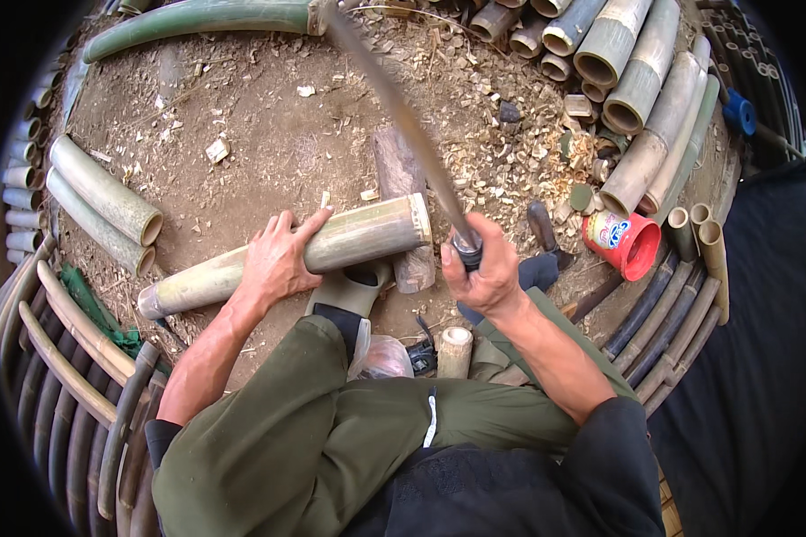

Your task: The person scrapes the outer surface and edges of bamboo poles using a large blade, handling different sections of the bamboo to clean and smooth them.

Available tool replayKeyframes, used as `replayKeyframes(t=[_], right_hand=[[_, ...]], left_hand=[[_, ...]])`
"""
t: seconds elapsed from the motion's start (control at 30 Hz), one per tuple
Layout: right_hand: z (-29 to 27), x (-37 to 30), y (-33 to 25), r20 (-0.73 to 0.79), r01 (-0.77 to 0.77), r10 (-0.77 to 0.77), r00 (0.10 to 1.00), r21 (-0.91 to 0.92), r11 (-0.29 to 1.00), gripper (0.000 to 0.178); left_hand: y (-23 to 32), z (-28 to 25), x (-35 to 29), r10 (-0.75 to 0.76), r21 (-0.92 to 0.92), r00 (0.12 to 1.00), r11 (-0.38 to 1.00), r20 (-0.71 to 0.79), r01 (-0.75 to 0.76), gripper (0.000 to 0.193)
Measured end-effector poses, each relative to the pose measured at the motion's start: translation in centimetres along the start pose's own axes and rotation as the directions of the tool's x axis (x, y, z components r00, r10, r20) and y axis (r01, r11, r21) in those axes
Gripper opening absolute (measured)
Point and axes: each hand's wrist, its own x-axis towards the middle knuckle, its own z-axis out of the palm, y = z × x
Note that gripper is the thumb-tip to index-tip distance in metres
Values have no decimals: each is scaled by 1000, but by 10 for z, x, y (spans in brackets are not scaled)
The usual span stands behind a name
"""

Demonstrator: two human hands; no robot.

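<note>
Left hand (278, 255) clasped bamboo culm (367, 236), which lay across wooden block (396, 168); right hand (485, 268) clenched around machete (412, 125). Likely risk: if round culm rolled, machete could've glanced toward left hand.

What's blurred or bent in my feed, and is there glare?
In the head view, the blade in the right hand smears toward its far end, probably from motion; the left hand and bamboo tube look crisp. Toward the head view's rim, poles at lower left bow, likely fisheye bending; corners go black. Light there looks soft, no strong glare.
</note>
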Motion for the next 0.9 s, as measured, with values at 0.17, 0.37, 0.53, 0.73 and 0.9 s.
replayKeyframes(t=[0.17, 0.37, 0.53, 0.73, 0.9], right_hand=[[-2, 3, 22, 288, -258, 292, 912, -151, 954, 34], [-3, 0, -8, -148, 88, -74, 986, 89, 992, 38], [1, -5, 33, 310, -323, 375, 874, -207, 924, 37], [-7, -26, 27, 341, -377, 416, 843, -179, 909, 30], [-8, -38, 26, 337, -376, 408, 848, -160, 913, 35]], left_hand=[[4, 0, 2, 3, 13, 998, 1000, -59, -3, 98], [2, 2, 2, 15, 1, 997, 1000, -73, -15, 100], [6, 3, -4, 7, 19, 1000, 1000, -16, -7, 100], [6, 3, -4, 79, 36, 996, 996, 47, -81, 100], [-17, -6, 7, 147, -155, 950, 982, 275, -107, 104]])
